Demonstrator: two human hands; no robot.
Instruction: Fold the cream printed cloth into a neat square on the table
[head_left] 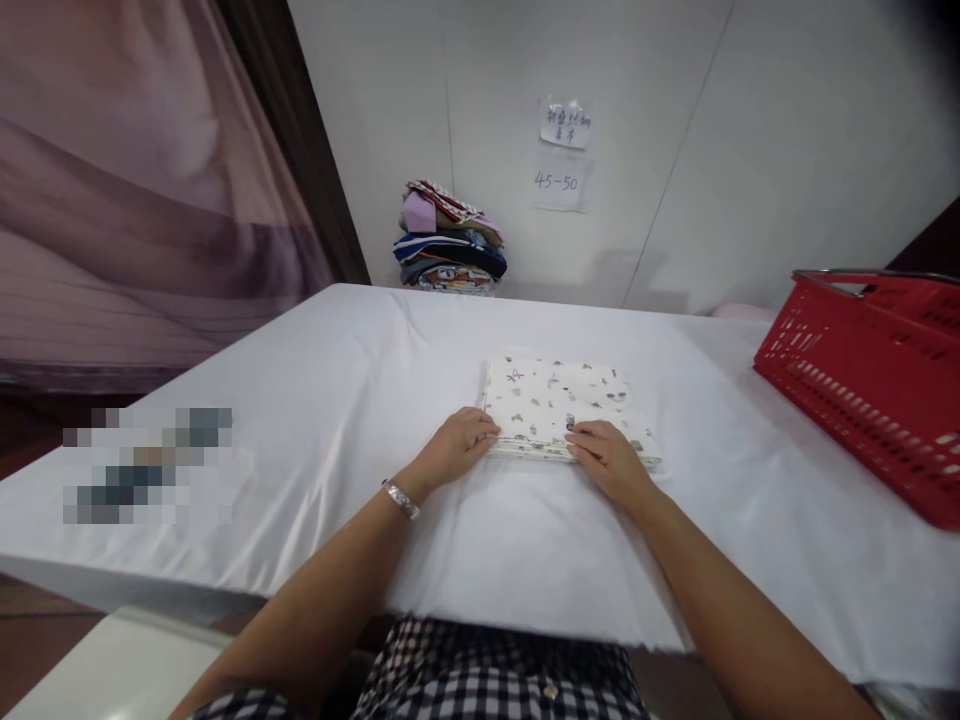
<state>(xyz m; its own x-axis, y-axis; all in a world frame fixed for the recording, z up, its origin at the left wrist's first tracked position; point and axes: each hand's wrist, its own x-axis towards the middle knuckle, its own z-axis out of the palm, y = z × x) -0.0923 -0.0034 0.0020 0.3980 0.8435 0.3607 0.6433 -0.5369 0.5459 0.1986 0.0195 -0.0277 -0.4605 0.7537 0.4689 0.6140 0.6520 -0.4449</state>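
Note:
A folded white cloth (pixel 536 405) with small scattered prints lies flat on the white-covered table in front of me. Several layers show along its near edge. My left hand (pixel 466 440) grips its near left corner, with the fingers closed and bent around the edge. On the right part of the near edge, my right hand (pixel 611 460) holds the layers between its fingers on top and the thumb, which is partly hidden.
A red plastic basket (pixel 870 380) with a metal handle stands at the right. Folded fabrics (pixel 450 240) are stacked at the back by the wall. A blurred patch (pixel 150 465) covers something at the left. A pinkish curtain (pixel 150 180) hangs beyond the table's left side.

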